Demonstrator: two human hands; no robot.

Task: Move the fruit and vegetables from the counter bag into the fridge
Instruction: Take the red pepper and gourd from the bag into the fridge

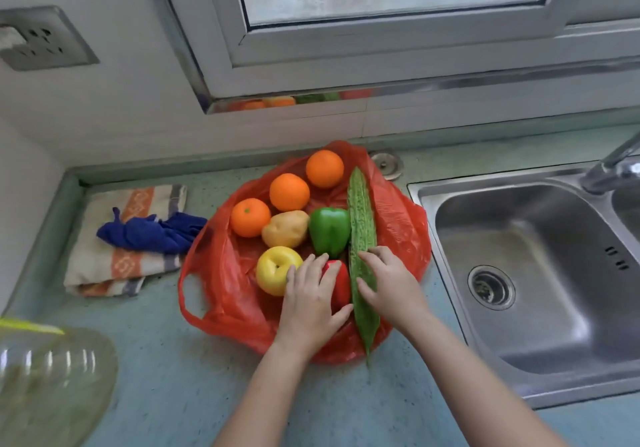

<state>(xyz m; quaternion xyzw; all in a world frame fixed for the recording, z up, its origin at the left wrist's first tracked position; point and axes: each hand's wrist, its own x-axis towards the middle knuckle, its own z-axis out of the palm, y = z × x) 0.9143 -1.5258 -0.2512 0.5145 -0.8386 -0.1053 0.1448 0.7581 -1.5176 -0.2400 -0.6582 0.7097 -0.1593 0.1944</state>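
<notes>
Bitter gourd (362,225) lengthwise away from body, gripped mid-length by right hand (391,284); just left, left hand (308,294) cupping red pepper (341,282).

No legible txt, brand or no. anywhere: the red bag (221,273) under the fingers (313,266) looks plain, the striped cloth (104,266) left of them shows pattern only, and the wall socket (45,38) far up-left is prob. unmarked, too blurred to tell.

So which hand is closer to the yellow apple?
Left. The left hand grips the red pepper beside the yellow apple; the right hand holds the green gourd, farther off.
</notes>
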